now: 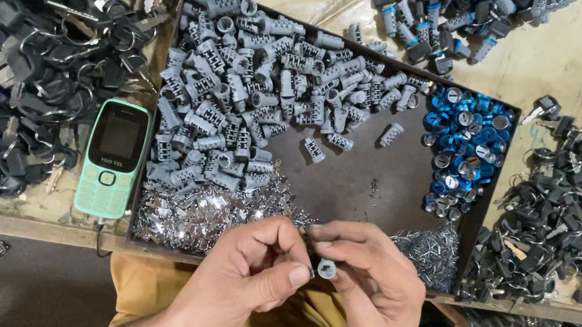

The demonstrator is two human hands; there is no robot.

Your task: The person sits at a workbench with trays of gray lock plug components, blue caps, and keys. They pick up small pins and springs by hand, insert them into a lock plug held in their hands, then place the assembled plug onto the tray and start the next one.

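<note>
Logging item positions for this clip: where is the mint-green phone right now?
In the head view, the mint-green phone lies face up at left, between the pile of black-headed keys and the dark tray, up-left of the left hand.

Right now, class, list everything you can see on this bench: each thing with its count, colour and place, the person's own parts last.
Tray: one, dark brown, centre.
Cylinders: many, grey, tray's left half.
Caps: many, blue, tray's right end.
Pins: a heap, silver, tray's front edge.
Phone: one, mint green, left of tray.
Keys: many, black-headed, far left; more at far right and top.
Left hand: pinching toward small grey part.
Right hand: holding that part.
</note>
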